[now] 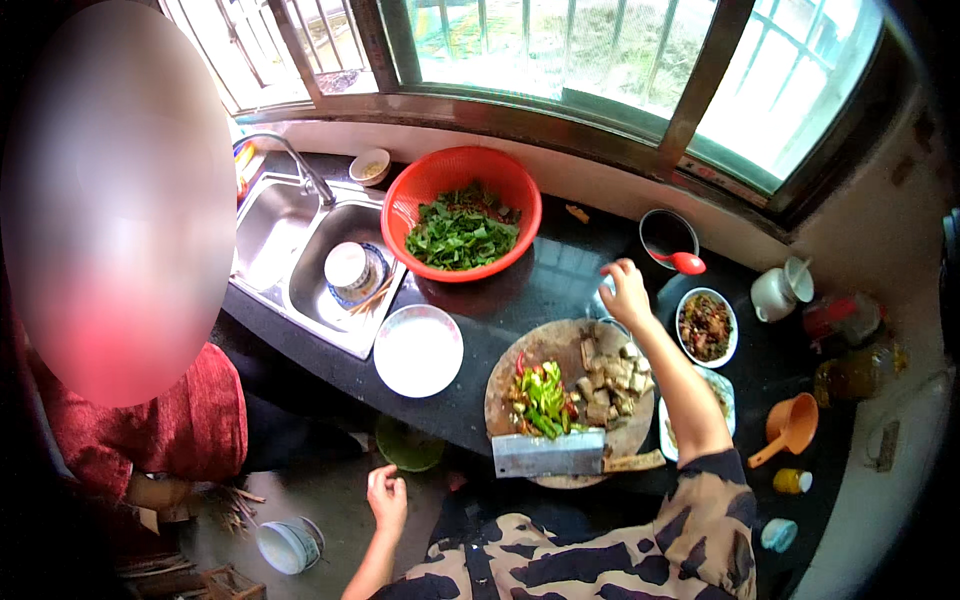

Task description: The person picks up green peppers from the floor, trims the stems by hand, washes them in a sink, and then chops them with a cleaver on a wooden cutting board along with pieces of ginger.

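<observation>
My right hand (626, 294) reaches over the counter beyond the chopping board, fingers bent beside a small clear, pale thing that I cannot make out. The round wooden chopping board (560, 335) bears cut green and red peppers (545, 398) on its left and greyish-brown chunks (610, 380) on its right. Across the board's near edge lies a cleaver (550, 455), its wooden handle pointing right. My left hand (387, 498) hangs in the air short of the counter, its fingers loosely curled with nothing visible in them.
A red colander (395, 215) of cut greens stands behind a white plate (419, 350), beside a double sink (318, 290). To the right are a dark pot (668, 232), a filled bowl (706, 328) and an orange ladle (790, 428). A person in red (190, 420) is at left.
</observation>
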Tool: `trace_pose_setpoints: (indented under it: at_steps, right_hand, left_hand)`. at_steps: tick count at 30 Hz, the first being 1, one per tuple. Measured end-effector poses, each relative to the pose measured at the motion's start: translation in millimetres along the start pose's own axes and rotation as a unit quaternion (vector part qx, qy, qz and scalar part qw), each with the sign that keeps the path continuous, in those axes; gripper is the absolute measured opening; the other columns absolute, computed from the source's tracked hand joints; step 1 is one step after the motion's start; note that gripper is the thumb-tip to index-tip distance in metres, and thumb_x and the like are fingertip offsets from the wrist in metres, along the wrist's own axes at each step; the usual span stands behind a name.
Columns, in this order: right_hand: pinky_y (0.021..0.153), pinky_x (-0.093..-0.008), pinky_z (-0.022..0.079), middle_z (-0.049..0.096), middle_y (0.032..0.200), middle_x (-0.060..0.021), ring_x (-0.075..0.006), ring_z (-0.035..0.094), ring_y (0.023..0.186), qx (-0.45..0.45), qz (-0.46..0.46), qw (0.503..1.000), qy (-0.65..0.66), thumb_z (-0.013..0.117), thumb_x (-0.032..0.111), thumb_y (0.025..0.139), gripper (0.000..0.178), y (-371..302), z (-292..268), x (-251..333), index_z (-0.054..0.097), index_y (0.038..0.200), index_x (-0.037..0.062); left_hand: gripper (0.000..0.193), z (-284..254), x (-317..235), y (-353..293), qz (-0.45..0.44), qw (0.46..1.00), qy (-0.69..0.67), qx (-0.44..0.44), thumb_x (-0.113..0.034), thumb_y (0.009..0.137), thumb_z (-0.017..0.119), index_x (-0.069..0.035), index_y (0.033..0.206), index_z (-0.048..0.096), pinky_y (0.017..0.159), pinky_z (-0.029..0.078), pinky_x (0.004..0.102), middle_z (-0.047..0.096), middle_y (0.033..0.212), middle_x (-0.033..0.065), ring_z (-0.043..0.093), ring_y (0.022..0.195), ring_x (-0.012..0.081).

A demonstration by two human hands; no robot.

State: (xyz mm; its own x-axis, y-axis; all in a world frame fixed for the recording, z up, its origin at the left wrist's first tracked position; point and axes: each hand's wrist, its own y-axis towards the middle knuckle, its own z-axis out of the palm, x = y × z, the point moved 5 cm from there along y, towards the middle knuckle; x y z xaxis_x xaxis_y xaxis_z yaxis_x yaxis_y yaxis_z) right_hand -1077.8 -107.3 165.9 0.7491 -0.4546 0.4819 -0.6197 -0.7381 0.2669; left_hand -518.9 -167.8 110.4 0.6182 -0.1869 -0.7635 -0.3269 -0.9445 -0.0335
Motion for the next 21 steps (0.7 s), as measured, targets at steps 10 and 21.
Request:
trace_pose_setpoints:
  at_steps: [10,21]
  right_hand:
    - [0.088,-0.0485,0.044,0.052,0.119,-0.0127,-0.0336,0.051,0.108,0.049,0.11,0.99,-0.074,0.054,0.021,0.082,0.032,138.1,93.4,-46.0,0.061,0.113,0.0265]
    - [0.064,-0.0339,0.049,0.062,0.076,-0.0125,-0.0231,0.061,0.069,0.072,-0.011,0.969,0.236,0.058,0.01,0.074,0.01,-0.5,2.2,62.2,0.062,0.081,0.0045]
  left_hand:
    - [0.024,13.7,-23.8,-40.1,-0.128,0.99,0.039,-0.04,0.004,0.072,0.058,-0.001,0.096,0.06,0.06,0.048,0.0245,0.054,0.098,0.0088,0.057,0.068,0.0133]
    - [0.031,56.4,-150.2,15.0,0.078,0.986,-0.139,0.057,0.003,0.077,0.059,-0.003,0.108,0.058,0.067,0.05,0.0246,0.053,0.111,0.0107,0.058,0.081,0.0147]
